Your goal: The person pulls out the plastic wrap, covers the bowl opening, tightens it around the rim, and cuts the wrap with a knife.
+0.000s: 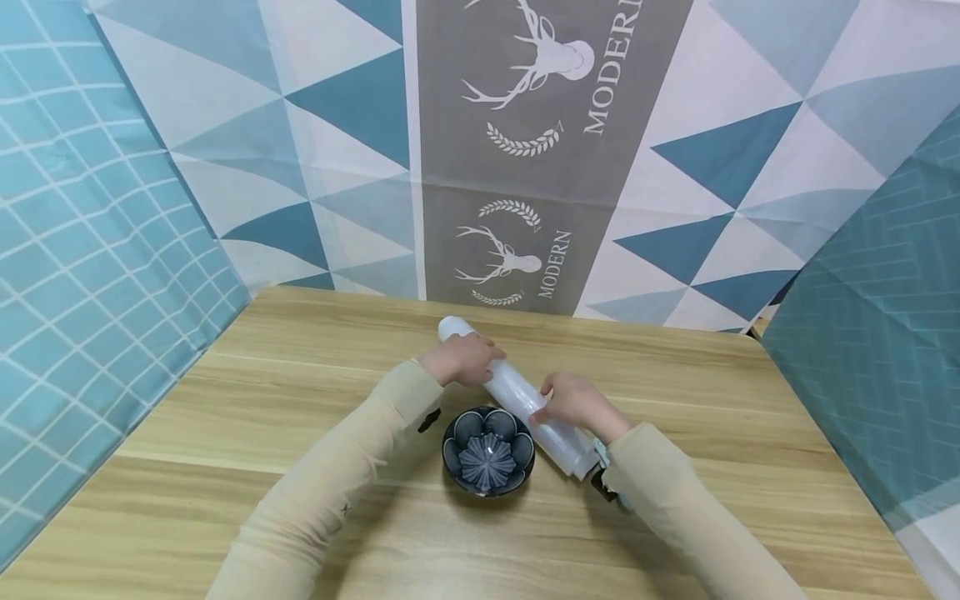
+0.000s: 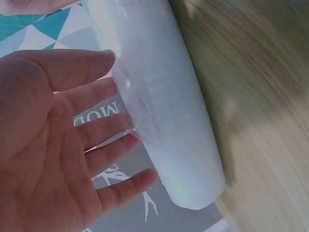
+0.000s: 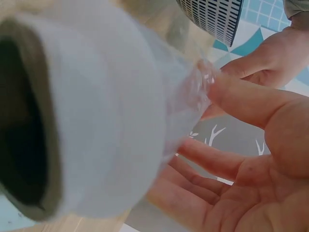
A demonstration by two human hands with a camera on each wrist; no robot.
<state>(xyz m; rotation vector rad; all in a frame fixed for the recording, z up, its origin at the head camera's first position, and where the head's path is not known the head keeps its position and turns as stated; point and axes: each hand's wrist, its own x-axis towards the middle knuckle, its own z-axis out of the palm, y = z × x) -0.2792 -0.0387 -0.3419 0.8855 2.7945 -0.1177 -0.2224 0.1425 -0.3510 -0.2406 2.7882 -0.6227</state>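
Left hand (image 1: 467, 358) rests loosely extended fingers on a plastic-wrap roll (image 1: 514, 392), right hand (image 1: 576, 402) pinching its film, beside a petal-lined, dark-blue bowl (image 1: 487, 458) on a wood-grain table (image 1: 285, 375).

Free table (image 1: 247, 392) lies to the left, but the bowl (image 1: 487, 454) crowds the plastic roll (image 1: 513, 390).

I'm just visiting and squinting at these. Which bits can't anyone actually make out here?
- Right wrist view: the inside of the plastic roll is lost in darkness.
- Left wrist view: the top edge cuts off one end of that roll.
- Right wrist view: some fingertips of the right hand are hidden behind the roll.
- Head view: the small dark mark on the left sleeve is too small to read.
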